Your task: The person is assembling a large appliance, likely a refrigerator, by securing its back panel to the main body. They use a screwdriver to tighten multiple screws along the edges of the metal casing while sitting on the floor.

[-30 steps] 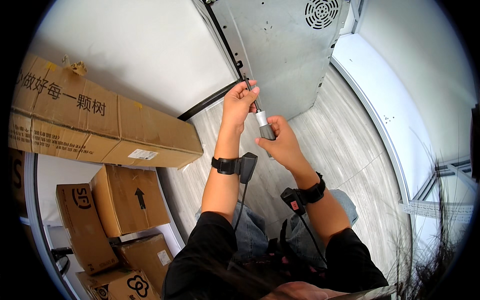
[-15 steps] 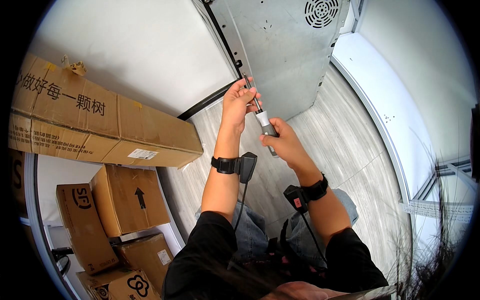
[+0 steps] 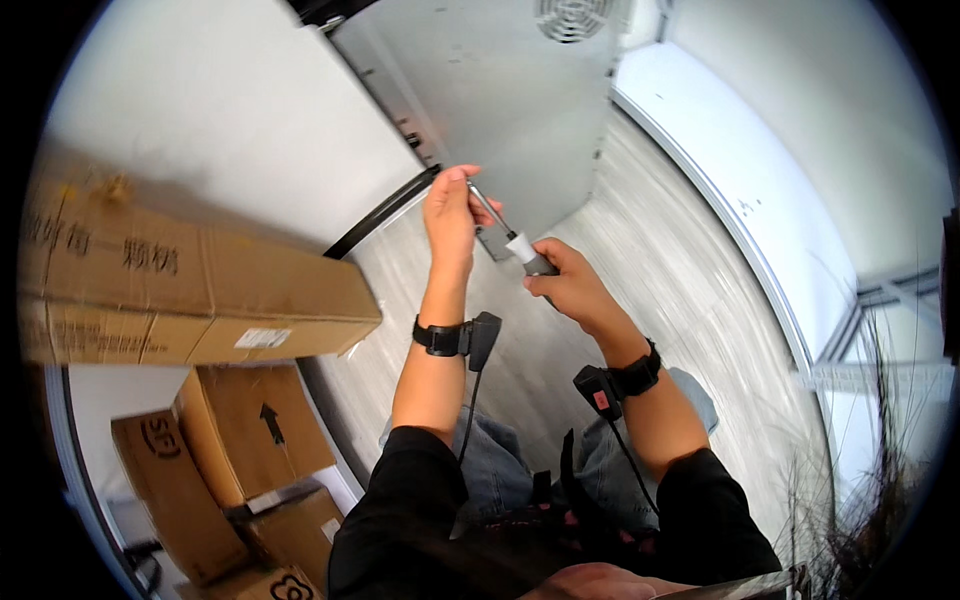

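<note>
While gripping the grey-and-white screwdriver (image 3: 520, 247) by its handle, with right hand (image 3: 575, 285) curled close around it, holding left hand (image 3: 450, 212) up at the far end of the shaft, half curled, some fingers behind the metal. Can't tell whether pinching it or just touching. Have screwdriver spanning the gap between both hands, tilted, pointing up-left, in front of the lower part of the grey metal panel (image 3: 505, 120). Can't tell about contact with panel. Seeing round vent (image 3: 573, 16) near panel top, blurred. Wearing black strapped modules (image 3: 600, 392) on both wrists, with cables running down. Looking down onto pale plank floor (image 3: 665, 250). To the left, seeing long cardboard box (image 3: 290, 285), with smaller cartons (image 3: 255, 435) lower in view.
</note>
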`<state>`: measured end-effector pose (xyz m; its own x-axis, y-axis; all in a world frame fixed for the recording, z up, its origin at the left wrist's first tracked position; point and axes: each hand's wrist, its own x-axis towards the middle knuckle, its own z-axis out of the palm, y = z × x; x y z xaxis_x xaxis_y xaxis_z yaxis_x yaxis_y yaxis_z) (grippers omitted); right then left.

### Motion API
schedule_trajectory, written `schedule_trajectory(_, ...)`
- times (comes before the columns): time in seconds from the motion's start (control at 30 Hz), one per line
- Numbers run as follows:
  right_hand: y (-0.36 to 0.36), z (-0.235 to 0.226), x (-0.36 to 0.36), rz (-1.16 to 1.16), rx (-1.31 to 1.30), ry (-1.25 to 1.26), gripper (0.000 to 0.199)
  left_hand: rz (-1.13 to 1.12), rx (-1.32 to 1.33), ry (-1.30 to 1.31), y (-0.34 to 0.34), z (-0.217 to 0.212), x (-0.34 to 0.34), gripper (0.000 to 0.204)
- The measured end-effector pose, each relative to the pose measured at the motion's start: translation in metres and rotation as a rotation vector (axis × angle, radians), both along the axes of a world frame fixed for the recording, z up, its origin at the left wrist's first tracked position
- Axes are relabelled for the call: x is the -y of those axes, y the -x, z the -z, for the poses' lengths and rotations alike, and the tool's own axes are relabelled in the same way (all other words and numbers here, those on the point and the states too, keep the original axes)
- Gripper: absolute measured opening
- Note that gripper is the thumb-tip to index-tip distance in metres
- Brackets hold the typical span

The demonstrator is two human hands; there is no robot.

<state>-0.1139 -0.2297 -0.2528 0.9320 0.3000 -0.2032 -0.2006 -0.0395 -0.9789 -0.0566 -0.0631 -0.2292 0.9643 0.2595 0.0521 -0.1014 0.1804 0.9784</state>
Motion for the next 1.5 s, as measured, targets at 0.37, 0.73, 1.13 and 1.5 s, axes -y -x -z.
schedule_trajectory(0.37,-0.010,0.010,0.131,0.185,0.046,0.336,0.033,0.247,-0.122,0.327,-0.035,0.048,0.114,0.019)
schedule_trajectory(0.73,-0.062,0.021,0.258,0.565,-0.039,0.292,0.029,0.339,-0.298,0.181,-0.132,0.032,0.283,0.017)
schedule_trajectory(1.13,-0.059,0.068,0.355,0.715,-0.209,0.537,0.028,0.393,-0.335,-0.231,-0.205,0.130,0.377,0.018)
schedule_trajectory(1.5,0.043,0.040,0.430,1.116,-0.382,0.679,0.028,0.544,-0.117,-0.756,-0.215,0.287,0.515,0.016)
